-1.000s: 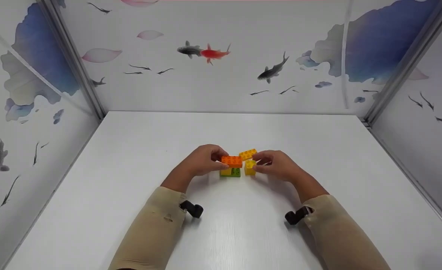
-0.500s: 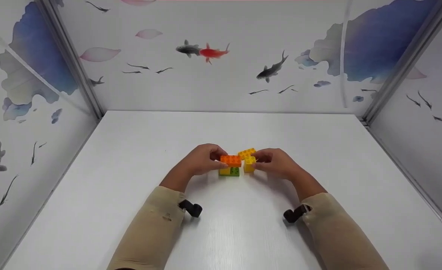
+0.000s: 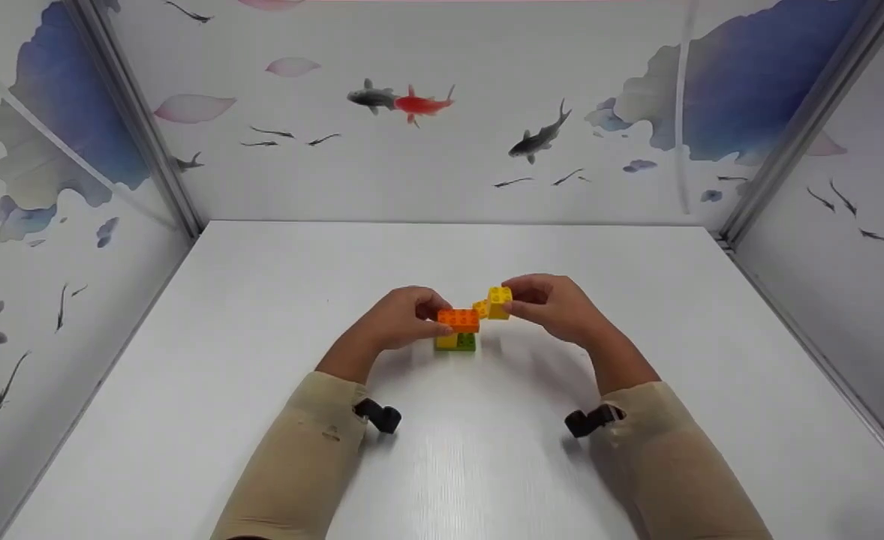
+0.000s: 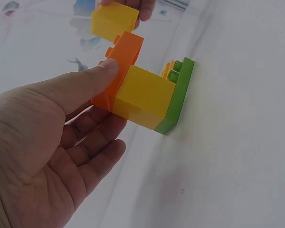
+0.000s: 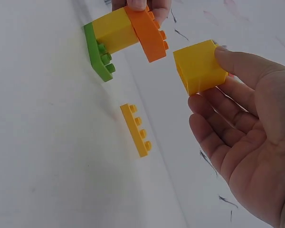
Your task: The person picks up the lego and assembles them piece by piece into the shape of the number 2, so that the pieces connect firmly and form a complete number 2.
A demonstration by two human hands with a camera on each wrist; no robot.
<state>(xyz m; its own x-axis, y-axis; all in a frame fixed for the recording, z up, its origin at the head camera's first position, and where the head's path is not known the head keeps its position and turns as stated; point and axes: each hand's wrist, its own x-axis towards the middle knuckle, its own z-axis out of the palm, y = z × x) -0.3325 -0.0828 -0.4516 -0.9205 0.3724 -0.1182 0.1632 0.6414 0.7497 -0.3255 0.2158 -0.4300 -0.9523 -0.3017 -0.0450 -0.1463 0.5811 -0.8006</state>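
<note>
My left hand [image 3: 410, 319] pinches an orange brick [image 4: 126, 54] between thumb and fingers. That brick sits on a tall yellow brick [image 4: 145, 97], which stands at one end of a flat green brick [image 4: 181, 97] on the table. In my right hand [image 3: 554, 304], thumb and fingertips grip a second tall yellow brick [image 5: 199, 66], held up in the air right of the stack and apart from it. Its hollow underside partly shows in the right wrist view. A flat yellow-orange studded brick [image 5: 134, 130] lies on the table behind, mostly hidden by the held brick in the head view.
The white table [image 3: 442, 450] has panels along its back and sides, printed with fish and leaves. A black wrist camera [image 3: 378, 416] is strapped at the left sleeve, another black camera [image 3: 592, 421] at the right sleeve.
My right hand has lifted the tall yellow brick off the table, up and slightly away from me. The left hand keeps its hold on the orange brick.
</note>
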